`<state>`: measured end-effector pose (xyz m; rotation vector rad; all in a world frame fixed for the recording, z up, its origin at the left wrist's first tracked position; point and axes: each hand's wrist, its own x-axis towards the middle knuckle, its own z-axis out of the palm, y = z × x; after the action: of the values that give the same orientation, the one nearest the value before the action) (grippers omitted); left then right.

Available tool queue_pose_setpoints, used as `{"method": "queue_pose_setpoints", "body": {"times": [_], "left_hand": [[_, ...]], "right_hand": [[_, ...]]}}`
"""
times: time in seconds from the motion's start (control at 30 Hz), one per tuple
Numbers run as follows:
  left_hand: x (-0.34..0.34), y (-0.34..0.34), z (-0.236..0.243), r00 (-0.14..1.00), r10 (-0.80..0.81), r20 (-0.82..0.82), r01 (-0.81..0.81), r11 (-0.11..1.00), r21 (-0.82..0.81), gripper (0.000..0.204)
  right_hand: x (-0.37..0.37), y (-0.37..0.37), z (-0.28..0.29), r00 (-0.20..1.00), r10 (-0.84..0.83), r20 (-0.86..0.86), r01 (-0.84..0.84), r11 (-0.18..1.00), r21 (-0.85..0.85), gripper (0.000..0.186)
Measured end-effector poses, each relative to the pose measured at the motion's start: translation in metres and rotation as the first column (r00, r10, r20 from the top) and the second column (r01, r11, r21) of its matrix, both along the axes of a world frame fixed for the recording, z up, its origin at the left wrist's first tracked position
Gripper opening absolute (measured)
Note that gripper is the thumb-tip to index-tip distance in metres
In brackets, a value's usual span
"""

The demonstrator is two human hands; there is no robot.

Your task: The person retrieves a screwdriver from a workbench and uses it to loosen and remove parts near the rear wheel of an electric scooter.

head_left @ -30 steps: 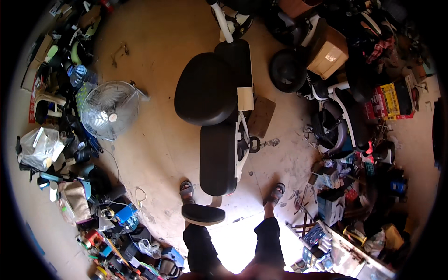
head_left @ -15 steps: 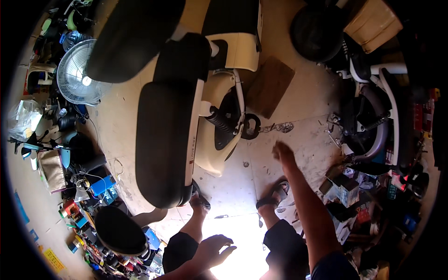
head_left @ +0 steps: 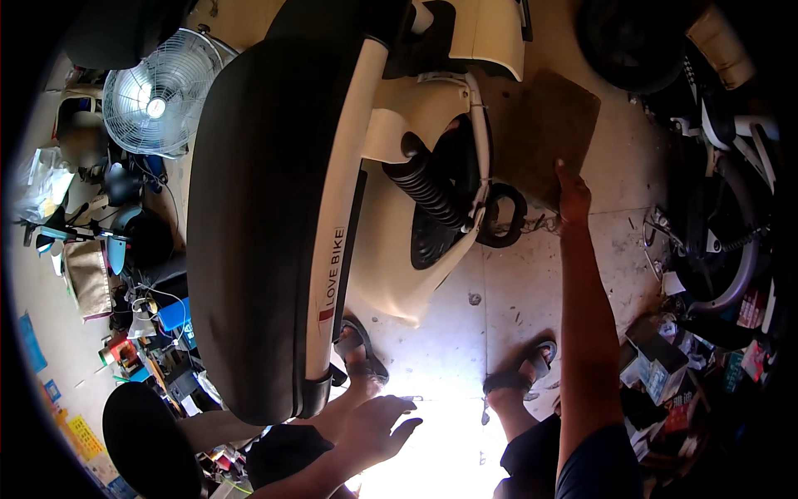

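A large white-and-black scooter (head_left: 391, 291) with a long black padded seat (head_left: 245, 233), a spring shock (head_left: 420, 187) and a black loop handle (head_left: 499, 229) fills the centre. My right hand (head_left: 573, 191) grips the lower edge of a flat brown board (head_left: 549, 125) to the right of the scooter. My left hand (head_left: 378, 428) is below the seat's lower end, its thumb and fingers apart, holding nothing visible. A second black pad (head_left: 141, 432) on a pale bracket lies beside it at the lower left. My sandalled feet stand on the floor behind the hands.
A metal fan (head_left: 156, 108) stands at the upper left beside piled bags, cables and tools (head_left: 87, 279). Dark wheeled frames (head_left: 719, 241), a round black part (head_left: 623, 41) and a cardboard box (head_left: 719, 46) line the right, with clutter (head_left: 665, 358) below. Bright light covers the floor (head_left: 440, 453) at the bottom.
My view has come closer over the scooter, which looks larger. My right arm has reached forward from bare floor to the brown board and taken hold of it. My left hand has risen slightly.
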<state>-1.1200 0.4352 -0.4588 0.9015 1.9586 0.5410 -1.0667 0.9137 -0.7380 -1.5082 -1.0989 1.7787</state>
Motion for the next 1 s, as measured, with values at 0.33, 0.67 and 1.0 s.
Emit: {"method": "queue_pose_setpoints", "body": {"times": [0.33, 0.67, 1.0], "left_hand": [[0.011, 0.01, 0.02, 0.999, 0.046, 0.013, -0.047, 0.992, 0.115, 0.018], [0.002, 0.024, 0.017, 0.994, -0.075, 0.076, 0.076, 0.997, -0.014, 0.023], [-0.03, 0.078, 0.058, 0.977, -0.027, -0.209, 0.034, 0.999, 0.031, 0.019]], "right_hand": [[0.221, -0.159, 0.171, 0.578, 0.525, 0.625, -0.601, 0.792, -0.11, 0.048], [0.248, -0.382, 0.062, -0.572, 0.82, 0.02, -0.793, -0.547, -0.27, 0.062], [0.274, -0.512, -0.057, -0.82, 0.572, 0.0, -0.565, -0.811, -0.152, 0.045]]}}
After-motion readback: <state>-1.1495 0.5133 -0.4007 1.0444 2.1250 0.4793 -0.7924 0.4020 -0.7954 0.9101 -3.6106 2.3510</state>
